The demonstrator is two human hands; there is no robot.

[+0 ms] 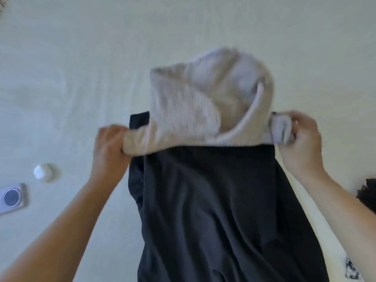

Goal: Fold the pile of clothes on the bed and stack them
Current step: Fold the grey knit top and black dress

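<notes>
Handling: the beige-grey garment (205,102) looked soft, limp and light, likely to sag wherever unsupported; I judged its 2 outer edges the sensible places to hold, so it hangs square.
Look: pale heathered knit, blurred, bunched into a rounded hump with a rolled band across its lower edge.
Place: centre of the frame, held up above the dark garment (223,210), which ran down to the lower edge.
Left hand (109,147): fingers curled tight around the garment's left end.
Right hand (299,139): fingers pinching its right end.
Bed (81,58): pale sheet behind everything.
Lower left: a small white case (43,171) and a flat device (13,198).
</notes>
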